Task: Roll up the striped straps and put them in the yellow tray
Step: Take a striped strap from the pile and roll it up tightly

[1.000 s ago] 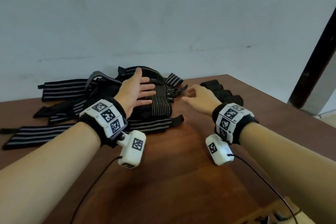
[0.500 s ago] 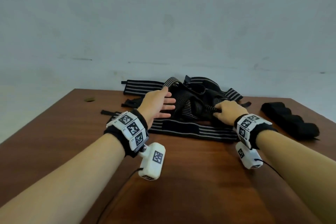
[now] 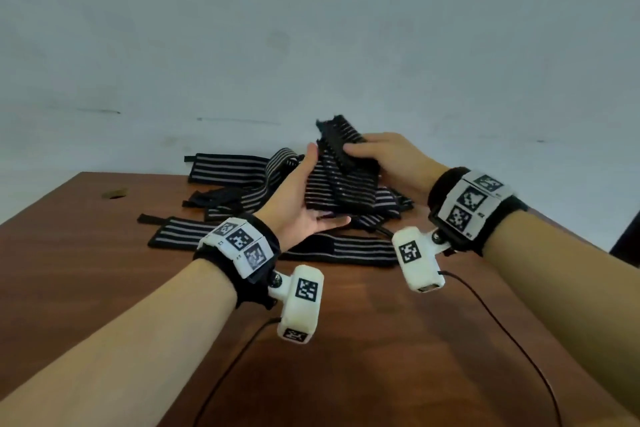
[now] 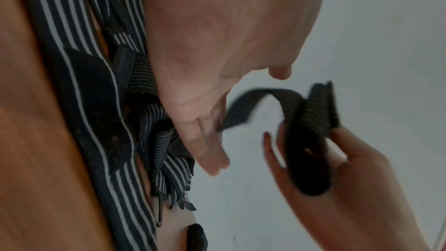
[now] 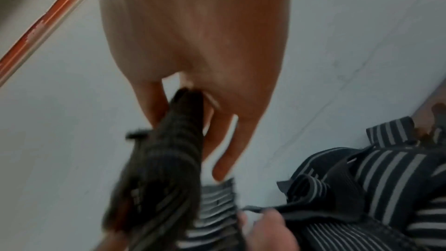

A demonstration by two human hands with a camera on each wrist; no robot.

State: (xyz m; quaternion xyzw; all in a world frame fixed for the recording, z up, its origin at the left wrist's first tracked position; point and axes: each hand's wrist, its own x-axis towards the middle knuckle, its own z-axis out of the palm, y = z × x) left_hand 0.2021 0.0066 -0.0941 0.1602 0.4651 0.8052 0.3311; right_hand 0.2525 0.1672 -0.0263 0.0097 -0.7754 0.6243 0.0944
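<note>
A pile of black straps with grey stripes (image 3: 235,191) lies on the brown table (image 3: 104,270) against the wall. My right hand (image 3: 384,163) grips the end of one striped strap (image 3: 341,180) and holds it up above the pile. In the right wrist view its fingers (image 5: 149,110) pinch the dark strap (image 5: 169,150). My left hand (image 3: 301,204) is flat, palm turned to the hanging strap, thumb up, touching its left edge. The left wrist view shows that hand's straight fingers (image 4: 207,150) and the strap (image 4: 311,140) in the right hand. No yellow tray is in view.
Pale wall directly behind the pile. A small round mark (image 3: 114,192) sits near the table's far left edge. Cables trail from both wrist cameras across the near table. A dark shape (image 3: 627,239) stands at the right edge.
My right hand has taken hold of a strap in the pile and lifted its end. The left hand has turned palm-in against it. The head view has swung.
</note>
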